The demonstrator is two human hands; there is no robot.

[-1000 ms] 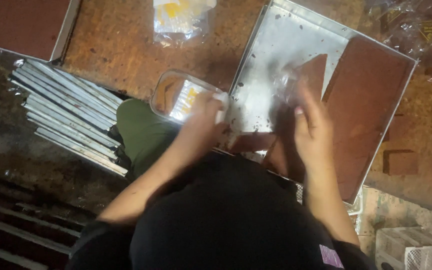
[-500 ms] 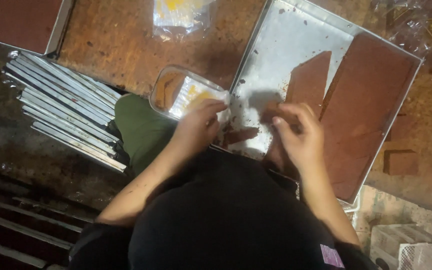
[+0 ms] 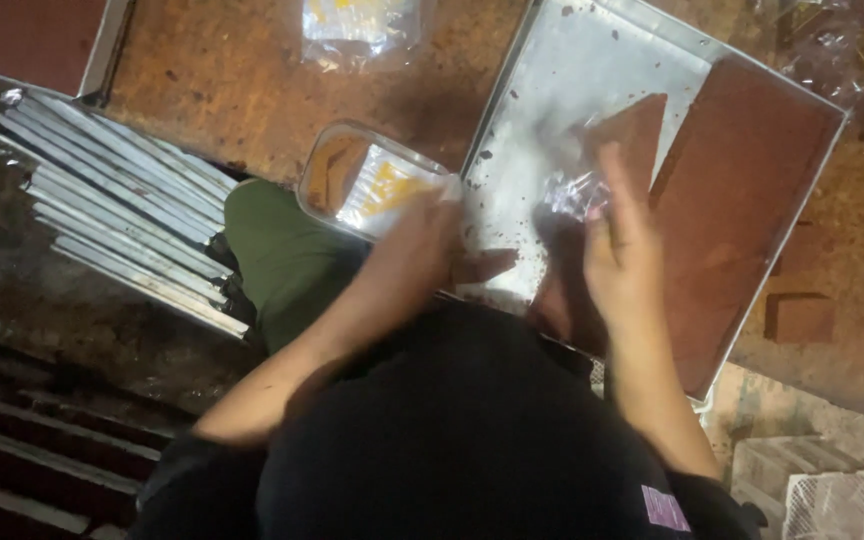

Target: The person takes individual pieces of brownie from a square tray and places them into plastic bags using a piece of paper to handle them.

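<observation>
Right hand (image 3: 620,250), fingers loosely spread, pinches a crumpled clear wrapper (image 3: 574,192) above the metal tray (image 3: 562,80) of brown slab (image 3: 742,200), while left hand (image 3: 430,240) grips a clear plastic container (image 3: 372,180) at the tray's edge, keeping it within reach.

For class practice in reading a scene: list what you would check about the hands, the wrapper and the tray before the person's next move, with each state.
1. Right hand pinching crinkled clear plastic wrapper: ok.
2. Left hand on clear plastic container with yellow-printed film: ok.
3. Wrapper open: cannot tell, blurred.
4. Brown slab lying inside shallow metal tray: ok.
5. Tray floor free of crumbs: not ok.
</observation>
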